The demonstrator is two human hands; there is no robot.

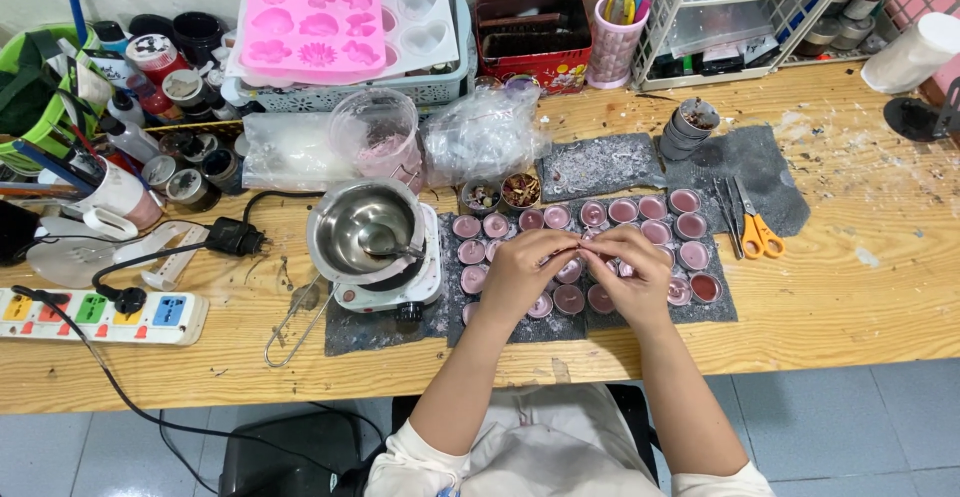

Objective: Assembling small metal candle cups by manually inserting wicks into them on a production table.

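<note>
**Small cups nearly all filled, one wick or tab being worked between the fingers**

At the left edge of the tabletop (pixel 850 307) a power strip (pixel 105 317) lies with its cord running to the small hotplate (pixel 385 282), where a steel melting pot (pixel 365 225) sits, apparently emptied of wax. To its right, on the dark mats (pixel 720 302) near the front edge, rows of small round cups (pixel 640 219) hold pinkish-mauve wax; most look poured, so what is left seems to be finishing work on single cups.

Over the middle of those rows, the left hand (pixel 520 275) and right hand (pixel 632 275) meet fingertip to fingertip, both pinched on something tiny between them; it is too small to say what. The cups lie directly beneath and just beside both hands. Farther right, orange-handled scissors (pixel 760 232) rest on the mat.
</note>
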